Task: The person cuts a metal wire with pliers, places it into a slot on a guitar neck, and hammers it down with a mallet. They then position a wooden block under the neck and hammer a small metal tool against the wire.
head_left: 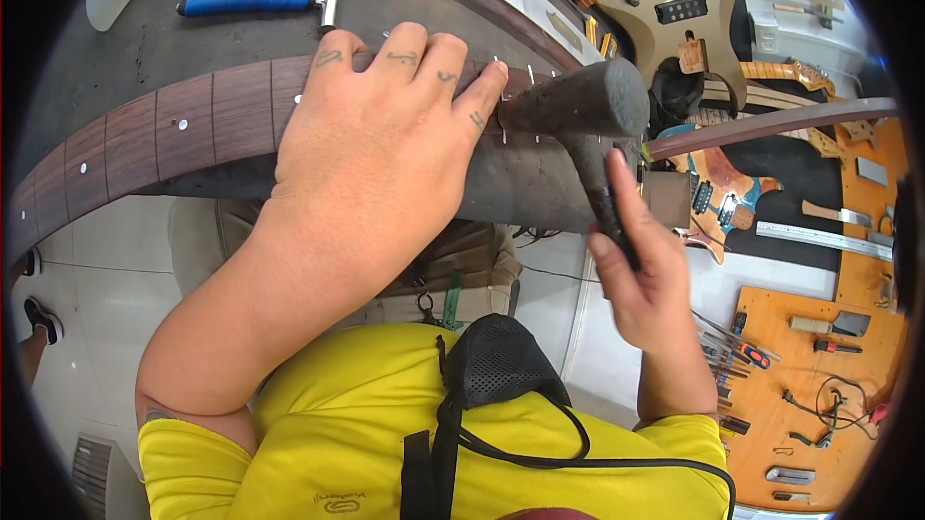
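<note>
Across the middle lies a guitar neck (243, 110) with a dark wooden fretboard, pale dot inlays and crosswise slots. My left hand (371, 125) rests on top of it, fingers bent over the far edge and pressing it down. In my right hand (647, 269) is the dark handle of a black mallet (573, 101). The mallet's head is over the fretboard, just right of my left fingertips; whether it touches cannot be told. Thin shiny fret wires (531, 77) show beside the head. What lies under my left palm is hidden.
A blue-handled small hammer (249, 3) lies on the dark bench behind the neck. Guitar bodies (674, 9) and a curved wooden strip (771, 125) are at right. Hand tools (752, 356) hang on an orange board (771, 327). A person's foot (43, 320) shows at far left.
</note>
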Motion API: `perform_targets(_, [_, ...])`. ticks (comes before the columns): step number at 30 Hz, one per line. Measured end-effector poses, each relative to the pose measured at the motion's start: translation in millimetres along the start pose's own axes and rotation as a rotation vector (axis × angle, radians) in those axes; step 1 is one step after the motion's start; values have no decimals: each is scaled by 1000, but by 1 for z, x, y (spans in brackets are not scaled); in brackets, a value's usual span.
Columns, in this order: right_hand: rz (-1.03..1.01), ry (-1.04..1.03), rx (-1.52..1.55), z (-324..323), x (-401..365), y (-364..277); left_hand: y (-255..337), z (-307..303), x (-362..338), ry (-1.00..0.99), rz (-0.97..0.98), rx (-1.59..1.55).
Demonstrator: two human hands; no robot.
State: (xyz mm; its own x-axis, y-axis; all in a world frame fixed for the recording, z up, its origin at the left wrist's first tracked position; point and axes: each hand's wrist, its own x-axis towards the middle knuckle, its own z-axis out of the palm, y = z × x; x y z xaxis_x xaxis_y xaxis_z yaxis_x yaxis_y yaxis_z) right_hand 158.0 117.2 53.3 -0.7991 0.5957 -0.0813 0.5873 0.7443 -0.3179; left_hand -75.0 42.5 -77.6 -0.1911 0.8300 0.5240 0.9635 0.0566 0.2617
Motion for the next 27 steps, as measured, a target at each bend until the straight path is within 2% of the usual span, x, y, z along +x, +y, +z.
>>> perform_targets(1, [110,-17,78,-3,0,-2,0,0,0,1,-1,3])
perform_targets(3, [96,30,57,0,0,-4,0,0,-2,-8,-10,-2])
perform_targets(5, [112,278,254,13,0,-5,0,-2,-1,-27,-4,4])
perform_targets(6, [89,197,212,11,-1,0,0,-2,-1,-24,-3,5])
perform_targets(12, [164,36,175,1,5,3,0,1,-2,-20,8,15])
perform_targets(13, [164,34,175,2,5,1,-1,2,-3,-12,21,20])
perform_targets(16, [205,218,346,2,8,-7,-10,-7,-4,-6,67,-40])
perform_targets(19, [199,258,330,9,10,-14,-11,-9,-6,-18,110,-104])
perform_targets(20, [125,189,244,11,10,-1,-12,-9,-5,-14,122,-83])
perform_targets(25, [169,92,159,-1,15,-3,-14,-9,-4,-46,129,-69])
perform_targets(26, [222,196,280,4,16,-10,-13,-8,-5,-40,130,-73])
perform_targets(27, [226,193,278,8,16,-11,-13,-8,-5,-43,129,-77])
